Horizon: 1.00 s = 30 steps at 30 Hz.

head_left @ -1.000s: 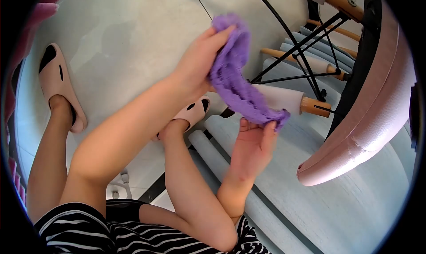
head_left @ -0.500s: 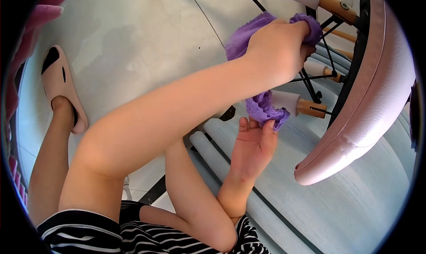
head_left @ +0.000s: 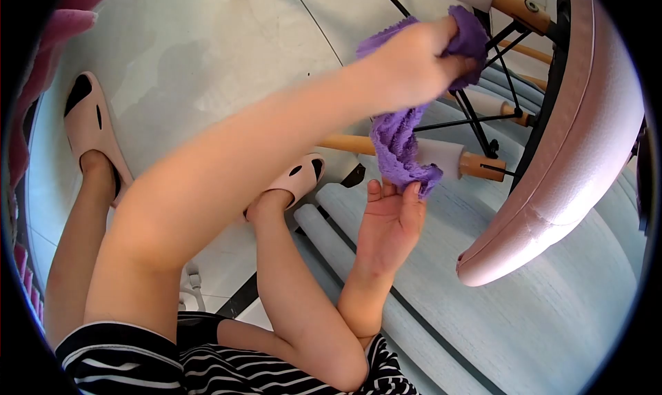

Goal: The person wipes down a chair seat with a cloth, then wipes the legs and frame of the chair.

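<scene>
**Gripping a purple cloth with both hands beside a pink chair**

Closed on the upper part of the purple cloth with the left hand, back of it turned toward the camera. Bunched up beyond the knuckles there, with a loose flap showing on the far side of the hand (slightly blurred, so hard to tell exactly how every finger lies). Pinched at the lower end between thumb and fingertips of the right hand, with its palm bared to the camera and not wrapped around anything.

Strung between the two hands, passing down from under the left to just above the right palm, rumpled and scalloped along the edges. Held close to a wooden chair leg with a white sleeve, and near the thin black struts under the pink chair. Seen below and to the right: a pale blue surface. Set on the pale floor, well to the left of the cloth: a pink slipper, worn on a bare foot.
</scene>
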Each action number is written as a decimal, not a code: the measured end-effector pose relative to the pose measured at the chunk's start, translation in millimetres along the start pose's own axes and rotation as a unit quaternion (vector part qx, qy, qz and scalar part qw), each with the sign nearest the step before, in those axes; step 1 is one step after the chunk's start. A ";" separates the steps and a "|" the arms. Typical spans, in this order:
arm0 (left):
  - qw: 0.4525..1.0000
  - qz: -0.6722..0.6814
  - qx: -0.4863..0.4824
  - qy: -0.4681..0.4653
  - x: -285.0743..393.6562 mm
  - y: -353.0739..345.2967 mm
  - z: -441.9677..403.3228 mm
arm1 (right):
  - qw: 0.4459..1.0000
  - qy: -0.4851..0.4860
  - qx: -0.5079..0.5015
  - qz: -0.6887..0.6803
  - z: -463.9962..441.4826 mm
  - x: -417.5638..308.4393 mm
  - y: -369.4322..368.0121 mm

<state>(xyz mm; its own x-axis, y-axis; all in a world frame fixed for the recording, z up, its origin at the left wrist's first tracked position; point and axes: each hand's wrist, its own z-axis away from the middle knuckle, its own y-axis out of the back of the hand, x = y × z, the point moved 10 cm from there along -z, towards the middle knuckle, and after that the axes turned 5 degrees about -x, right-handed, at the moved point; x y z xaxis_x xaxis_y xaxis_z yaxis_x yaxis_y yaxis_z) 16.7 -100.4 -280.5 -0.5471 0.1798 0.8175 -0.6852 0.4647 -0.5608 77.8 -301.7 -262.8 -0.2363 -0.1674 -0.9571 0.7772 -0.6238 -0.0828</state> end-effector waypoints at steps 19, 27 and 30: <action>0.920 -0.283 0.087 -0.258 45.7 -18.4 93.5 | 1.000 -0.016 0.015 0.009 6.8 10.1 -3.0; 0.847 -0.450 -0.053 -0.279 13.6 -32.7 62.6 | 1.000 -0.018 -0.020 -0.015 3.7 11.4 7.2; 0.896 -0.374 -0.173 -0.167 -39.8 -29.9 96.0 | 1.000 -0.026 -0.008 0.006 6.2 18.4 10.1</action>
<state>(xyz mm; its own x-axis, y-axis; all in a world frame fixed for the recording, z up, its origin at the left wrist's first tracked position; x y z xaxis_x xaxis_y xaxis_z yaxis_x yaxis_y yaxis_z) 12.8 -204.7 -308.9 -0.1509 -0.5368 0.8301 -0.7622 0.5979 0.2481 77.7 -315.9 -279.6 -0.2572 -0.2145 -0.9422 0.7895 -0.6089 -0.0770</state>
